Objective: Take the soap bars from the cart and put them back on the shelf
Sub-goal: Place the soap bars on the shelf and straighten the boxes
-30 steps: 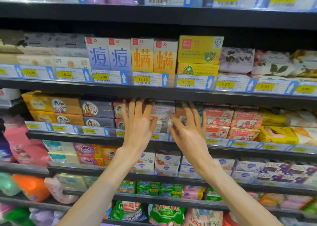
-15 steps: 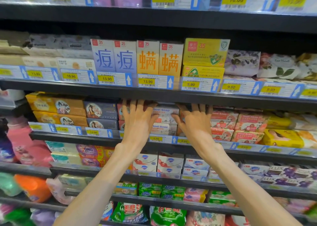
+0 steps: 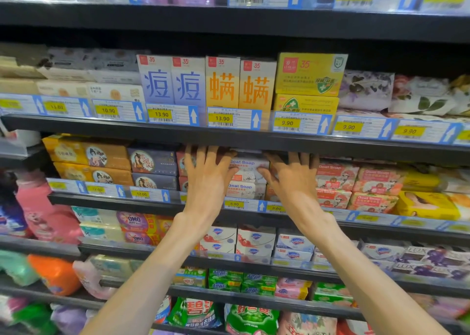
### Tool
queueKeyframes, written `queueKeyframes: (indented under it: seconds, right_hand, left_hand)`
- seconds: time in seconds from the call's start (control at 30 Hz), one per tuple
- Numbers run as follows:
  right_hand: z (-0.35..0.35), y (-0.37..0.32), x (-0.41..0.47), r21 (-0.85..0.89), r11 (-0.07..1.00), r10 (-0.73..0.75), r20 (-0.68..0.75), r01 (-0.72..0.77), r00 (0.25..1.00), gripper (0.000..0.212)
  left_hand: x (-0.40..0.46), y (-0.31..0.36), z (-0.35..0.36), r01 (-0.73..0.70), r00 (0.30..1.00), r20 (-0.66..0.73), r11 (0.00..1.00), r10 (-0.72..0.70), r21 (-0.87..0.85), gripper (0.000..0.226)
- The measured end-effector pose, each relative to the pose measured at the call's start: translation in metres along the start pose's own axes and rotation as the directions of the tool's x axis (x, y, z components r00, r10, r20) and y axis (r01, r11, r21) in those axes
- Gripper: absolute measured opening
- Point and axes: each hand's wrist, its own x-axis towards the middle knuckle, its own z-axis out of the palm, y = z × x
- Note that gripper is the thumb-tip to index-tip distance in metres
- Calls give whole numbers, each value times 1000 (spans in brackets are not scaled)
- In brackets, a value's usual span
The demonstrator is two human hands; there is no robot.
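Two white Goat Soap boxes (image 3: 248,178) sit stacked on the middle shelf (image 3: 112,199), one on top of the other. My left hand (image 3: 207,179) lies flat against the pink boxes just left of that stack, fingers straight and reaching under the shelf above. My right hand (image 3: 292,179) presses flat on the orange boxes just right of the stack, thumb touching the upper white box. Neither hand holds anything. The cart is out of view.
Red Goat Soap boxes (image 3: 356,184) and yellow bars (image 3: 427,205) fill the same shelf to the right, brown and dark boxes (image 3: 114,164) to the left. The black shelf lip above (image 3: 254,137) hangs just over my fingertips. Detergent bottles (image 3: 43,207) stand at far left.
Both hands have pushed forward into the shelf, from hovering with spread fingers to lying flat against the boxes on either side of the white Goat Soap stack.
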Motion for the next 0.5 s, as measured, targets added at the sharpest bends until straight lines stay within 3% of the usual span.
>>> queueKeyframes:
  seconds: [0.5]
  right_hand:
    - [6,1,-4,66,998,-7,-28,9,1000,39]
  left_hand:
    - [-6,5,1,28,1000,4,999,-28,31,26]
